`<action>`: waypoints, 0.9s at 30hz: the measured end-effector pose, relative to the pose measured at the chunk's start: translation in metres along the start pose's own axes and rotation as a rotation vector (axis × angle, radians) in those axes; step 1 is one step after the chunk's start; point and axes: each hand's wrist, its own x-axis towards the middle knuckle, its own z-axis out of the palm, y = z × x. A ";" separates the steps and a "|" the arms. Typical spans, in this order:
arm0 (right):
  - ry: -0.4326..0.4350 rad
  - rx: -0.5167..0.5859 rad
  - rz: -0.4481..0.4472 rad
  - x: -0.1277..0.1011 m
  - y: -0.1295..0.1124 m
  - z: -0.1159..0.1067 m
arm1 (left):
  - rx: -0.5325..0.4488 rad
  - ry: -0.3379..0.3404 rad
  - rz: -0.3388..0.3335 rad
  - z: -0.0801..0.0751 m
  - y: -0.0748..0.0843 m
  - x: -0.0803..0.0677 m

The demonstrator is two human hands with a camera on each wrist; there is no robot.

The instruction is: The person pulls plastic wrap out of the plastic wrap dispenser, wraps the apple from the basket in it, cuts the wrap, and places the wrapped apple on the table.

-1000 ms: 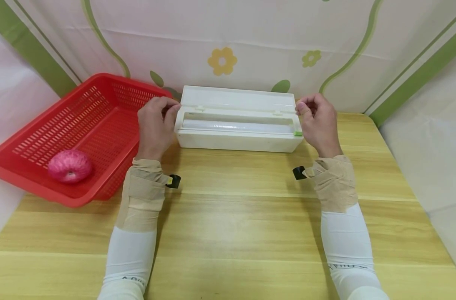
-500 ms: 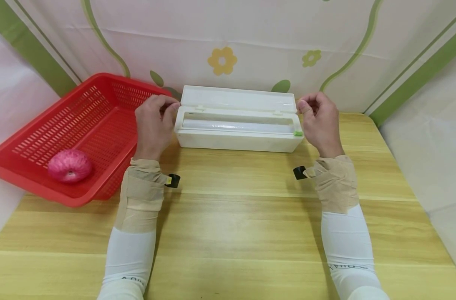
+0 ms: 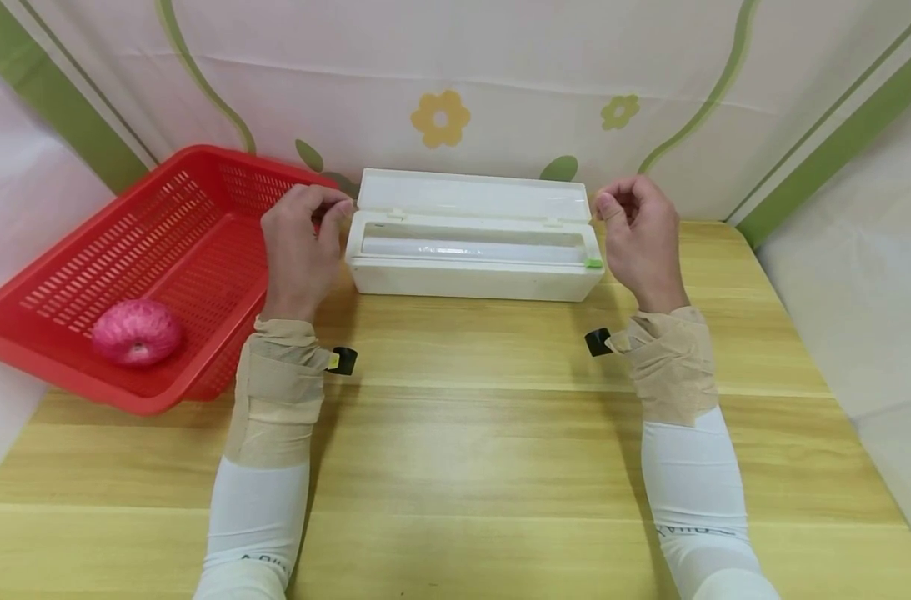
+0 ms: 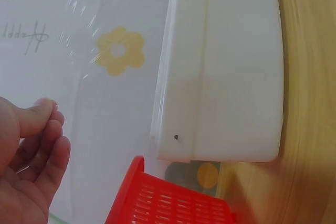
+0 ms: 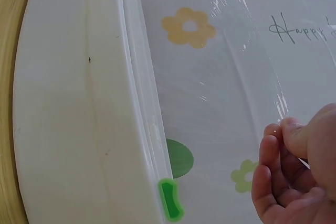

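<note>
Left hand, eleven o'clock, and right hand, one o'clock: each pinches the edge of a clear film stretched between them. White box, lid raised: twelve o'clock on the wooden table. Red basket, ten o'clock: contains a round pink object.

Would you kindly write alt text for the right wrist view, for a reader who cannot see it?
A right hand pinches the edge of a clear plastic film reaching to a long white plastic box with a small bright-green tab. Behind is a white backdrop printed with flowers and the word "Happy".
</note>
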 end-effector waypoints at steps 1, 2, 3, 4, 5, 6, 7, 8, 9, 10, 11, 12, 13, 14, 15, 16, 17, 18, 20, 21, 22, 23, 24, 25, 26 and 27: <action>-0.001 0.002 0.000 0.000 -0.001 0.000 | -0.001 0.002 0.001 0.000 0.000 0.000; -0.003 0.004 0.000 0.000 -0.001 0.000 | -0.004 0.005 0.003 -0.001 0.001 0.000; -0.005 0.004 -0.001 0.000 -0.002 -0.001 | -0.007 0.007 0.002 -0.001 0.001 0.000; -0.005 0.006 -0.003 0.000 -0.003 -0.001 | -0.009 0.009 0.004 -0.002 0.002 0.000; -0.005 0.006 -0.003 0.000 -0.003 -0.001 | -0.013 0.012 0.006 -0.002 0.002 0.000; -0.005 0.007 -0.005 0.000 -0.004 -0.001 | -0.017 0.014 0.008 -0.002 0.003 0.000; -0.005 0.008 -0.005 0.000 -0.004 -0.001 | -0.022 0.018 0.011 -0.003 0.003 0.000; -0.003 0.010 -0.007 0.000 -0.005 -0.001 | -0.027 0.020 0.016 -0.003 0.003 0.000; 0.001 0.012 -0.011 0.000 -0.005 -0.001 | -0.028 0.022 0.019 -0.003 0.003 0.000; 0.004 0.013 -0.012 0.000 -0.005 -0.001 | -0.027 0.024 0.023 -0.003 0.003 0.000; 0.006 0.013 -0.011 0.000 -0.005 -0.001 | -0.025 0.025 0.025 -0.003 0.003 0.000; 0.009 0.015 -0.013 0.000 -0.006 -0.001 | -0.020 0.026 0.028 -0.003 0.003 0.000; 0.011 0.017 -0.015 -0.001 -0.006 -0.001 | -0.015 0.027 0.030 -0.003 0.003 0.000; 0.014 0.019 -0.016 -0.001 -0.006 -0.001 | -0.010 0.028 0.033 -0.003 0.002 0.000; 0.016 0.020 -0.016 -0.001 -0.006 -0.001 | -0.005 0.030 0.034 -0.004 0.002 0.000; 0.017 0.020 -0.014 -0.001 -0.006 -0.001 | 0.000 0.032 0.036 -0.004 0.002 0.000; 0.019 0.023 -0.015 -0.001 -0.007 -0.001 | -0.001 0.035 0.037 -0.004 0.002 -0.001; 0.022 0.023 -0.016 -0.001 -0.007 -0.001 | -0.004 0.037 0.039 -0.004 0.002 -0.001; 0.025 0.024 -0.018 0.000 -0.008 -0.001 | -0.012 0.043 0.043 -0.005 0.003 -0.001; 0.026 0.026 -0.020 0.000 -0.008 -0.001 | -0.018 0.047 0.045 -0.005 0.003 -0.001; 0.027 0.027 -0.023 0.000 -0.009 -0.002 | -0.019 0.049 0.046 -0.006 0.004 0.000; 0.029 0.029 -0.027 0.000 -0.009 -0.002 | -0.025 0.052 0.047 -0.006 0.005 -0.001; 0.030 0.031 -0.031 0.000 -0.010 -0.002 | -0.028 0.054 0.049 -0.007 0.005 0.000; 0.031 0.033 -0.036 -0.001 -0.010 -0.003 | -0.029 0.055 0.050 -0.007 0.005 0.000; 0.032 0.036 -0.038 -0.001 -0.011 -0.003 | -0.033 0.058 0.051 -0.007 0.006 0.000; 0.033 0.037 -0.041 -0.001 -0.011 -0.003 | -0.033 0.060 0.052 -0.008 0.006 0.000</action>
